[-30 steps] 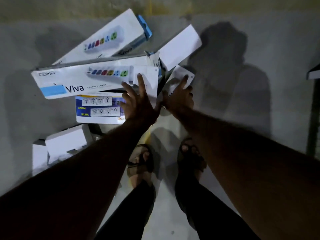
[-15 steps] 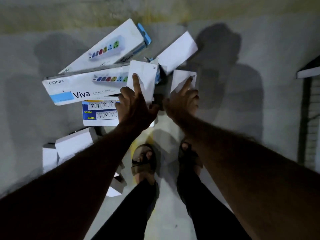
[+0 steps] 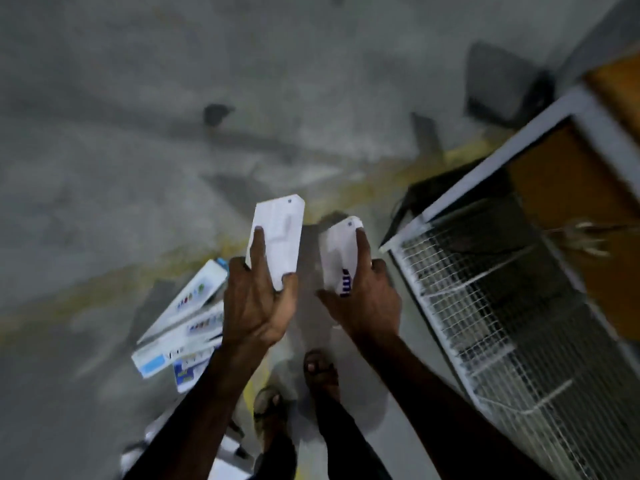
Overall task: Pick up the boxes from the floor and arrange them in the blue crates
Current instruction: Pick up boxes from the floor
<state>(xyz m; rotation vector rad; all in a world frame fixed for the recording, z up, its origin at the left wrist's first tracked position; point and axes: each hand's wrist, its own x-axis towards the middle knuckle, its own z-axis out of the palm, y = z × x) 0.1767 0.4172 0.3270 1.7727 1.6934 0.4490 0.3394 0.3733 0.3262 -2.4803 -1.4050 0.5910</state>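
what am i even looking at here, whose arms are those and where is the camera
There is no machine here. A person wears a wide-angle camera on the head, so the single picture looks forward and down along their own two arms to the floor.

The left hand grips a small white box, and the right hand grips another small white box with some dark print near its lower end. Both boxes are lifted clear of the grey concrete floor.

Below the left arm, a pile of long white boxes printed with coloured sockets lies on the floor. The person's sandalled feet show between the arms. To the right stands a white wire-mesh rack. The picture is blurred, and no blue crate shows in it.
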